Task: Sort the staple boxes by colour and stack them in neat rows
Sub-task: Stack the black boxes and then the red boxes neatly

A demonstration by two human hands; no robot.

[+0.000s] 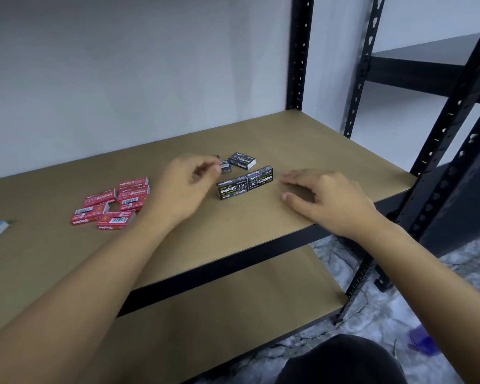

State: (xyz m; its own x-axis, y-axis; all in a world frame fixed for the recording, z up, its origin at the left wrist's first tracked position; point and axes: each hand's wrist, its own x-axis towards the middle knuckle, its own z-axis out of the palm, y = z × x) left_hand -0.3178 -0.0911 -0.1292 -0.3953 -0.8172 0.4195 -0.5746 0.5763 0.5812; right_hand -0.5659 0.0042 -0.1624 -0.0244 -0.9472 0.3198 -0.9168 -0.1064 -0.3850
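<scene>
While your left hand [189,184] pinches a black staple box [225,166], your right hand [324,198] rests flat and empty beside the two-box black row [245,182]; red boxes [114,202] left of your left hand need stacking.

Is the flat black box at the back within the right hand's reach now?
Probably yes: the right hand lies open on the shelf, with only the end of the front pair of black boxes near its path to the flat black box.
</scene>
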